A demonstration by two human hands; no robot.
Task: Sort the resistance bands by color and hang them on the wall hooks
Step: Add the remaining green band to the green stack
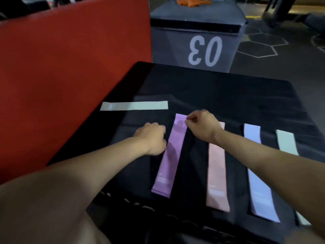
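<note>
Several flat resistance bands lie on a black box top (219,95). A purple band (171,155) runs lengthwise in the middle. My right hand (202,127) pinches its far right corner. My left hand (152,138) is curled just left of the purple band, at its edge; whether it holds the band is hidden. A pink band (217,169) lies to the right, partly under my right wrist. Further right are a light blue band (258,173) and a pale green band (286,142). Another pale green band (133,105) lies crosswise at the far left.
A red padded block (70,67) stands along the left side. Beyond the black box sits a grey box marked 03 (198,37) with orange bands (190,1) on top. Dark gym floor with hexagon lines (263,48) spreads to the right.
</note>
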